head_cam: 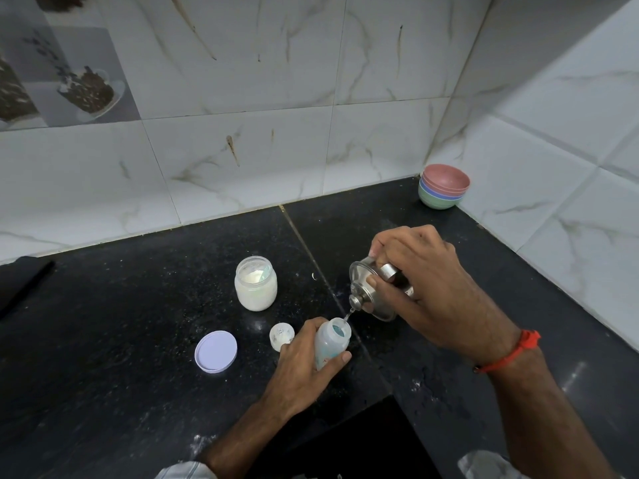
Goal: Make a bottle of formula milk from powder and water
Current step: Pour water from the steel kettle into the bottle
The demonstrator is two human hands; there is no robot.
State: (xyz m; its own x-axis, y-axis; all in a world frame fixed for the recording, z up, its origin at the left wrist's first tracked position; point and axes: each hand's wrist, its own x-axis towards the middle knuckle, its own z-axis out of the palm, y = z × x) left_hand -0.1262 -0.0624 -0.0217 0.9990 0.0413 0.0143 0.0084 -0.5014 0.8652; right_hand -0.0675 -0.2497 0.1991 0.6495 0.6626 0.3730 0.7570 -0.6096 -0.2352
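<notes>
The left hand [304, 354] is wrapped around the baby bottle [332, 342], tilting its open mouth up to a thin stream from the steel kettle [371, 292] gripped and tipped by the right hand [425, 285] just beyond. This looks like the water-filling step; next, probably, righting the kettle before overflow, then reaching past the left hand to the open powder jar [256, 283].

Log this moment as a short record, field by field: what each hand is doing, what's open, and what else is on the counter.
left hand: holds the bottle, tilted, mouth open
right hand: tips the steel kettle, a finger on its lid
pour: a thin stream of water runs from the spout into the bottle
jar: open, white powder inside, standing left of the kettle
jar lid: flat on the counter, left of the bottle
bottle cap: on the counter beside the left hand
bowls: stacked in the back corner
</notes>
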